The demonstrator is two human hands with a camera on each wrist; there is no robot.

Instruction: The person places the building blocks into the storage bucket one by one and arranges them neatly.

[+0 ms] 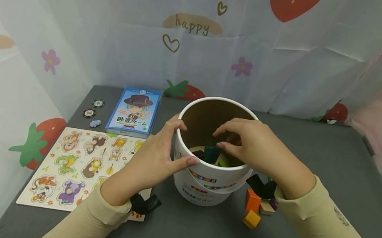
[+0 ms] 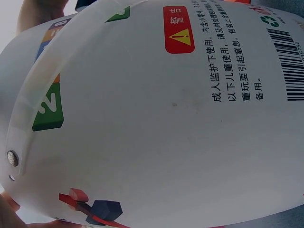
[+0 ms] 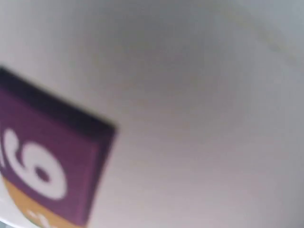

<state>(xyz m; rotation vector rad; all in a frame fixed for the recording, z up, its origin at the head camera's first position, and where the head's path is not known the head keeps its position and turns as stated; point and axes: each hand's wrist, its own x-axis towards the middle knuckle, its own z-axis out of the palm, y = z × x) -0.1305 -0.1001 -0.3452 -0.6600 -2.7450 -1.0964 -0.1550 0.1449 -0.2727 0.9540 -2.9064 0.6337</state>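
A white bucket [image 1: 203, 184] with printed sides stands mid-table, its mouth tilted toward me. My left hand [image 1: 154, 157] grips its left rim, fingertips hooked over the edge and thumb along the front. Inside the mouth, my right hand [image 1: 248, 141] has bent fingers and thumb around a dark green block, mostly hidden by the hand. Below them, another dark green block [image 1: 211, 154] and a light green piece [image 1: 223, 161] lie in the bucket. The bucket's printed wall [image 2: 142, 118] fills the left wrist view; the right wrist view shows blurred bucket wall [image 3: 199, 142] with a purple printed 9.
Orange [image 1: 253, 200] and yellow blocks [image 1: 251, 219] lie right of the bucket, near a wooden piece [image 1: 267, 209]. To the left are an animal puzzle board [image 1: 69, 174], a blue game box [image 1: 135, 112], two chips [image 1: 89, 113] and a small pale-blue figure [image 1: 95, 123].
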